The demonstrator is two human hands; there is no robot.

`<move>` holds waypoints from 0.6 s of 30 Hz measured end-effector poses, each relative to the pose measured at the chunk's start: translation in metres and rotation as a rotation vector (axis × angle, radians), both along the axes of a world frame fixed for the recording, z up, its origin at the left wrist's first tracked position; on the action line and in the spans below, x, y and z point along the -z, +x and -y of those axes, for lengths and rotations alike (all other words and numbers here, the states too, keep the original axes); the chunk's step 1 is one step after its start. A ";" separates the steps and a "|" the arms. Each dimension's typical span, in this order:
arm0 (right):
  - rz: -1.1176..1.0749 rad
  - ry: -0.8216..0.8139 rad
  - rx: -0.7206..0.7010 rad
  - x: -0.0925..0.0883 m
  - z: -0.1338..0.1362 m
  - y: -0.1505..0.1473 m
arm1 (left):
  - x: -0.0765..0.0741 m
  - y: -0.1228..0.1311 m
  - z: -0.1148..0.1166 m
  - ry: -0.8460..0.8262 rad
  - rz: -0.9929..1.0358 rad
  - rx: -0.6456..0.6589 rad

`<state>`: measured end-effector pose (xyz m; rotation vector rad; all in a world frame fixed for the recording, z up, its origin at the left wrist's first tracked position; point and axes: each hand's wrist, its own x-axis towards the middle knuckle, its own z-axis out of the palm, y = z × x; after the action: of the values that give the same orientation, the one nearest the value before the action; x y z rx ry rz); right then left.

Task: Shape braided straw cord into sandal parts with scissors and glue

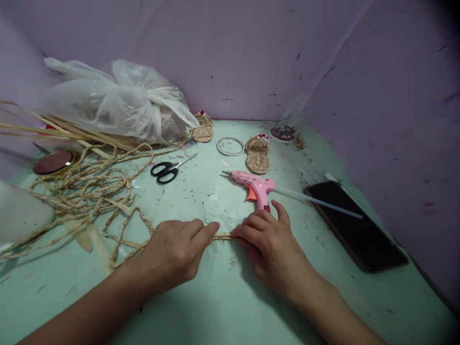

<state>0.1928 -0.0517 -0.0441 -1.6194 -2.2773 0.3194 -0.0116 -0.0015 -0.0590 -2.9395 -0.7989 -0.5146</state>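
Note:
A braided straw rope (224, 236) lies on the pale green table (223, 306), and a short stretch of it shows between my two hands. My left hand (176, 251) pinches the rope from the left, fingers curled over it. My right hand (268, 242) presses its closed fingertips on the rope's end from the right. The rest of the rope trails left into a loose tangle (89, 187). A pink glue gun (253, 184) with a clear glue stick lies just beyond my right hand.
Black scissors (168, 170), a white ring (230, 146) and two small woven straw slippers (258, 155) lie further back. A plastic bag (115, 103) with straw stalks fills the back left. A dark phone (354, 225) rests at right. Purple walls enclose the table.

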 end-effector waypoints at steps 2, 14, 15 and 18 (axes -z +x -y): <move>0.006 0.007 -0.003 0.000 0.000 0.000 | 0.000 -0.001 -0.001 0.016 -0.056 0.033; -0.048 -0.001 0.056 -0.005 0.001 0.003 | -0.005 0.007 -0.001 -0.101 -0.200 -0.031; -0.041 -0.002 0.068 -0.006 0.001 0.005 | -0.005 0.007 -0.001 -0.102 -0.200 -0.026; -0.023 -0.020 0.082 -0.011 0.000 0.012 | -0.004 0.007 -0.001 -0.098 -0.178 -0.012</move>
<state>0.2050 -0.0521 -0.0328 -1.7043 -2.1907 0.3402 -0.0045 -0.0010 -0.0547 -3.0116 -0.8424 -0.2145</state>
